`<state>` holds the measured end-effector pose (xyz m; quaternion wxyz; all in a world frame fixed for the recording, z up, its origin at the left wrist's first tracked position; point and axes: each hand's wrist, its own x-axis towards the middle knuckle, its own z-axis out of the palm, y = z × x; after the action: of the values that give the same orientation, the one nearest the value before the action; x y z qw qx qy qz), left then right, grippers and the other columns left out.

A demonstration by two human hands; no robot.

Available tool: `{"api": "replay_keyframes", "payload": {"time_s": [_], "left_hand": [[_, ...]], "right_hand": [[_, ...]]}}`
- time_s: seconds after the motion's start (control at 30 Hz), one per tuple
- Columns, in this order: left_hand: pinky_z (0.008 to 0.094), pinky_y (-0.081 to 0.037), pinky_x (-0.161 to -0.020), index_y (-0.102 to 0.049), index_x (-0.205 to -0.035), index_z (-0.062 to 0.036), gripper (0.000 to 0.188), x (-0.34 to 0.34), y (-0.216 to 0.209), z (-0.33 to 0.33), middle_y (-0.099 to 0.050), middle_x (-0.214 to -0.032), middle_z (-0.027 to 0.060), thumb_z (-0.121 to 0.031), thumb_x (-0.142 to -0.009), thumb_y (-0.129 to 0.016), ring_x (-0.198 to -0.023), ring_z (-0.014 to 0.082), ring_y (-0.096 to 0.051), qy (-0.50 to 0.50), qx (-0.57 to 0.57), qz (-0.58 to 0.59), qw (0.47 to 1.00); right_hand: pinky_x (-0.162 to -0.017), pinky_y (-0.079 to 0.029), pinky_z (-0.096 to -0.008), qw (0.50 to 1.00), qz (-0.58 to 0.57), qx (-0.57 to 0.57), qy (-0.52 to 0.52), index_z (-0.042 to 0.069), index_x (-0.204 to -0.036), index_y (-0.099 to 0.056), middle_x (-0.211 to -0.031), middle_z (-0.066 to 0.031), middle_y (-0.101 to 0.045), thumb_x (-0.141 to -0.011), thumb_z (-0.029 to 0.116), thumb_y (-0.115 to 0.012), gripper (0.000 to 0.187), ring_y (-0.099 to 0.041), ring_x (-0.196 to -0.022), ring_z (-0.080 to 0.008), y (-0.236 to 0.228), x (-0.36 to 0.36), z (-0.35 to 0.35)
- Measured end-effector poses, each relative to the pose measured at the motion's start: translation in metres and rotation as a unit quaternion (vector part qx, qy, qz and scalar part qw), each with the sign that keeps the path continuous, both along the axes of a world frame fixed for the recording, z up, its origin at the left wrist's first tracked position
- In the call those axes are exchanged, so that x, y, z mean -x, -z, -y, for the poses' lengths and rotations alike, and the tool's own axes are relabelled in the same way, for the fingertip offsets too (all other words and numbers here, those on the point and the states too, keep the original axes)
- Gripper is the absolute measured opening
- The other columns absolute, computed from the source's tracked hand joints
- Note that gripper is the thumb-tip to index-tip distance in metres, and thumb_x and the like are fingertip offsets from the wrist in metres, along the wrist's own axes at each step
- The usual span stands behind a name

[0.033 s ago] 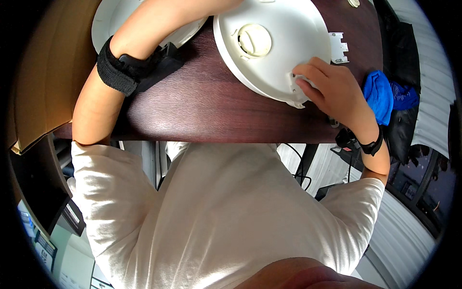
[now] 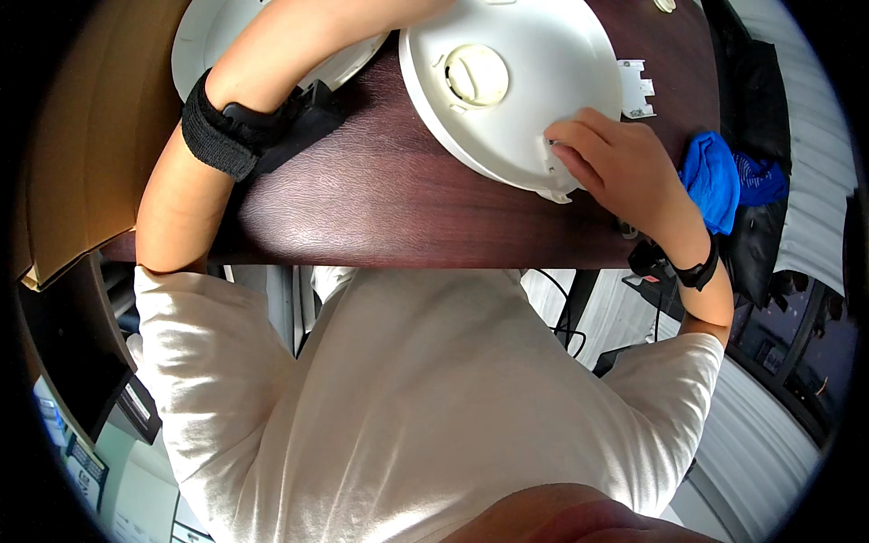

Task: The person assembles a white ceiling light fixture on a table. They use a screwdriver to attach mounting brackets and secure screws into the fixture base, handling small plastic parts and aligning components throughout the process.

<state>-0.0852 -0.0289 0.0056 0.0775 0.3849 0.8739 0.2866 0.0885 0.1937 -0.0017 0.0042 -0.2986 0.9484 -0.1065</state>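
A brown cardboard box flanks the red-brown wood-grained bench bearing a round white plastic cover. The right hand, now slightly further left, curls at the cover's near-right edge, grip unclear; left hand unseen.

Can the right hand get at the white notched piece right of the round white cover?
Probably yes: the white notched piece lies close beyond the right hand, with nothing seen standing between them. The fingers are at the round white cover, so they would likely need to leave it first.
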Motion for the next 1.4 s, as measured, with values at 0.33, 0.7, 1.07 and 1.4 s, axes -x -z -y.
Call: {"api": "replay_keyframes", "payload": {"time_s": [0.33,0.7,1.07,1.4], "left_hand": [[0.0465,-0.051,-0.074,-0.066,-0.086,0.0119,0.027,0.002,0.005,0.0,-0.063,-0.083,0.0336,-0.005,-0.084,-0.045,-0.081,0.0443,-0.066,-0.01,0.008,-0.016,1.0],[0.0443,-0.052,-0.074,-0.066,-0.087,0.0125,0.027,0.001,0.001,-0.002,-0.064,-0.083,0.0334,-0.005,-0.084,-0.045,-0.08,0.0427,-0.067,-0.006,0.001,0.014,1.0],[0.0453,-0.052,-0.074,-0.066,-0.085,0.0122,0.026,0.002,0.003,-0.003,-0.063,-0.082,0.0337,-0.004,-0.083,-0.045,-0.081,0.0431,-0.067,-0.008,0.015,0.004,1.0],[0.0455,-0.051,-0.072,-0.065,-0.084,0.0116,0.025,0.002,0.004,-0.002,-0.063,-0.082,0.0329,-0.005,-0.082,-0.046,-0.078,0.043,-0.066,-0.004,0.014,-0.006,1.0]], "right_hand": [[-0.058,-0.051,-0.0337,0.998,-0.02,-0.057,-0.007,0.009,-0.093,-0.057,-0.087,-0.0053,-0.054,-0.093,0.017,-0.061,0.009,-0.063,-0.068,-0.0228,0.0,0.006,0.0],[-0.058,-0.051,-0.0344,0.999,-0.014,-0.04,0.006,0.011,-0.098,-0.06,-0.09,-0.0046,-0.058,-0.091,0.017,-0.063,0.009,-0.064,-0.068,-0.024,0.004,0.005,-0.003],[-0.058,-0.051,-0.0338,1.0,-0.01,-0.014,-0.016,0.012,-0.097,-0.062,-0.087,-0.0029,-0.057,-0.09,0.017,-0.064,0.01,-0.063,-0.068,-0.0229,0.006,0.005,-0.008],[-0.06,-0.053,-0.0319,0.999,-0.03,-0.02,-0.023,0.011,-0.096,-0.06,-0.088,-0.0039,-0.057,-0.083,0.012,-0.065,0.014,-0.064,-0.069,-0.0226,0.007,0.002,-0.004]]}}
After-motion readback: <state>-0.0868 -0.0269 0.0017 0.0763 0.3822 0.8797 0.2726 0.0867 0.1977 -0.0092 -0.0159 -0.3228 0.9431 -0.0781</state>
